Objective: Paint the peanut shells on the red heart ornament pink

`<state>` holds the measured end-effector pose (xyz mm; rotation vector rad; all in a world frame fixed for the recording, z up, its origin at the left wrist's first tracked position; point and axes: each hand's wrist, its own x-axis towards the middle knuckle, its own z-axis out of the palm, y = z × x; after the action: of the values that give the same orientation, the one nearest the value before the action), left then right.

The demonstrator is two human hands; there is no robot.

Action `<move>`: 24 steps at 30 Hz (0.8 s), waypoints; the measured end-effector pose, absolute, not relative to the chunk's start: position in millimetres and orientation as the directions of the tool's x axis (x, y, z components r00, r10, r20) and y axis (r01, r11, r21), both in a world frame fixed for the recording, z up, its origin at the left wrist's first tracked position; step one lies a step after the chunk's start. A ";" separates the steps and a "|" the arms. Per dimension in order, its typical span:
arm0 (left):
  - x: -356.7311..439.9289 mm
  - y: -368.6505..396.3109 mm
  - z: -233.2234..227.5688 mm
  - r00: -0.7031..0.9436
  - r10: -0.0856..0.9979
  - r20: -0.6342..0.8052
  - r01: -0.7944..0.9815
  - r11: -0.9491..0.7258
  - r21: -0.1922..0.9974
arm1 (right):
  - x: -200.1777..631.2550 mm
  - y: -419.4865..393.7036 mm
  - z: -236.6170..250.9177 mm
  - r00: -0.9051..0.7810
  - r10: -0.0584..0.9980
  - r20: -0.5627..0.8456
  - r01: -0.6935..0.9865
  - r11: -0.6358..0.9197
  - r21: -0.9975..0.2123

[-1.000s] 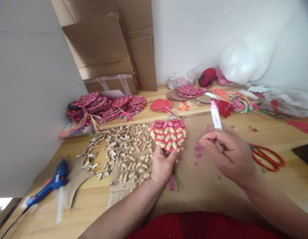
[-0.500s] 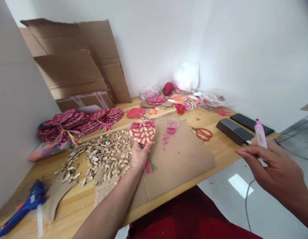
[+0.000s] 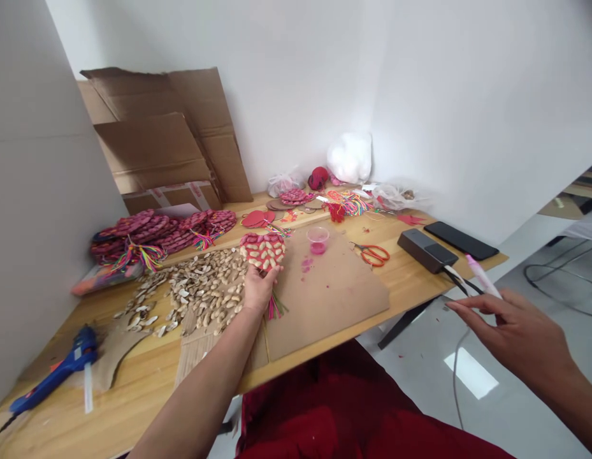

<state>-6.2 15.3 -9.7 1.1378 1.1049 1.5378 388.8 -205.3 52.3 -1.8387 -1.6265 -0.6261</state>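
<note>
Left hand [image 3: 257,290] gripping heart ornament [image 3: 263,250] over surface [image 3: 410,271], beside peanut shells [image 3: 200,293]. Right hand [image 3: 518,331] pinching pink marker [image 3: 482,276] out past edge. Risk: marker dropping to floor; shells detaching under squeeze.

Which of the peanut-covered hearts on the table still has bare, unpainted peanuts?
The heart held by the left hand: only its top row is pink, the rest pale. The stacked hearts behind are fully pink.
</note>
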 end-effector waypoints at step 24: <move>-15.8 1.0 7.9 -0.020 0.997 0.071 -0.512 -0.071 0.856 | 324.9 -149.3 28.8 -0.165 0.604 0.779 0.969 0.248 0.013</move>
<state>-15.8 1.0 7.9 0.8523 0.7675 1.4701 324.9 -149.3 28.8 -1.4350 -1.8605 -0.7021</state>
